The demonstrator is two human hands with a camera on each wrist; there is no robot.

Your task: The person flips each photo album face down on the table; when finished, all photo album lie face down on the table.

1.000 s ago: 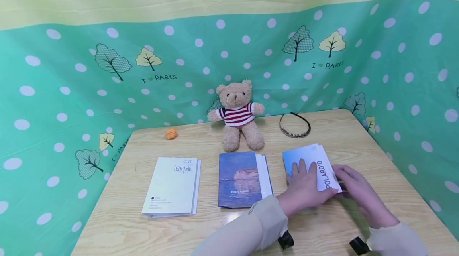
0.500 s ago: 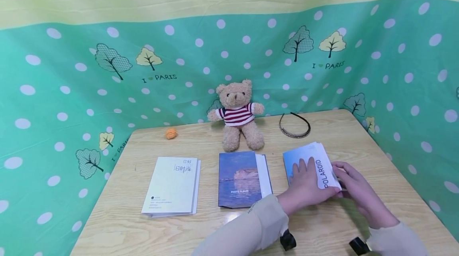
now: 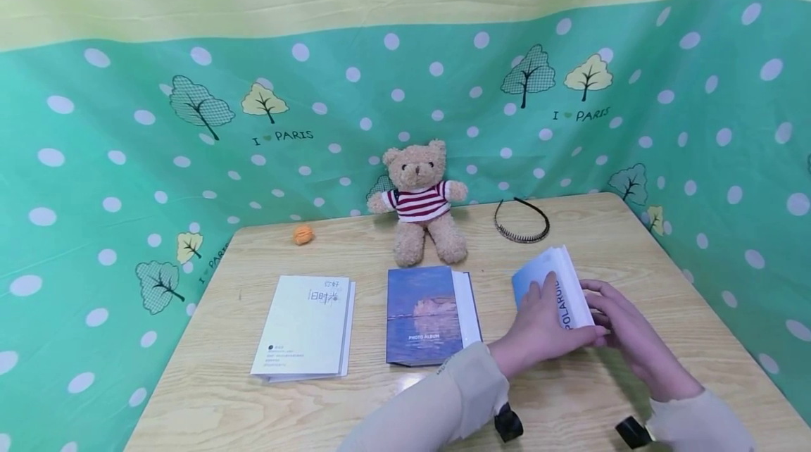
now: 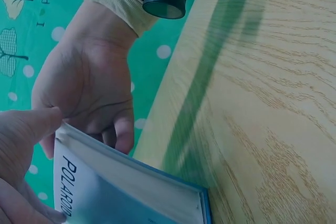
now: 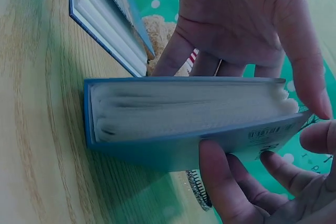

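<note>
A blue-and-white photo album [image 3: 573, 290] marked POLAROID leans up at the right of the table, its right side raised. My left hand [image 3: 538, 322] grips it, fingers spread over the front cover and thumb at the near corner. From the right, my right hand [image 3: 624, 332] holds the same album. In the right wrist view, that hand's fingers [image 5: 218, 177] touch the back cover, which carries a barcode, and its thumb is close to the left thumb at the corner. Thick pages show between the covers of the album [image 5: 189, 108], whose far side hides most of the left fingers.
To the left lie a blue photo album [image 3: 421, 318] with a painted cover and a white album [image 3: 304, 325]. Behind them are a teddy bear [image 3: 418, 205] in a striped shirt, a black headband [image 3: 522, 227] and a small orange object [image 3: 303, 234]. Polka-dot cloth [image 3: 348, 121] hangs around the table.
The POLAROID album has been tipped up, its right side rising and its cover turning toward the left. Both hands have moved with it; the other items stay in place.
</note>
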